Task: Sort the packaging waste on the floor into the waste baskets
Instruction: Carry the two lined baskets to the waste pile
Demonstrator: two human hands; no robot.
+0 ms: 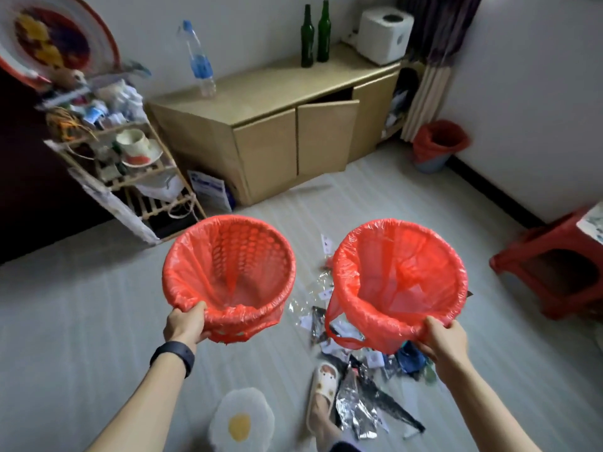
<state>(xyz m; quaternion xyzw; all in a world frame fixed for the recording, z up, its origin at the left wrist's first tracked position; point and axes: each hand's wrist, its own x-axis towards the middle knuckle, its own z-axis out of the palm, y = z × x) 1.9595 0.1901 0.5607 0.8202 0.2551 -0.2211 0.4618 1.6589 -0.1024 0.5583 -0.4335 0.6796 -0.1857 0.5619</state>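
Two red-lined waste baskets held above the litter, nothing sorted yet

The left hand [186,324] grasps the near rim of the left basket [228,220], fingers curled over the edge, and the right hand [445,337] clasps the right basket [401,223] likewise. Both baskets hang clear of the floor [81,305], empty mouths tilted toward the camera, probably to be set down beside the packaging waste [359,409]: foil and clear wrappers strewn beneath them, next to a slippered foot [323,383]

White walls [522,76] meet a pale striped floor [81,305]. A low wooden cabinet [267,151] lines the far wall, with a cluttered rack [130,177] to its left. A red stool [538,243] stands at the right.
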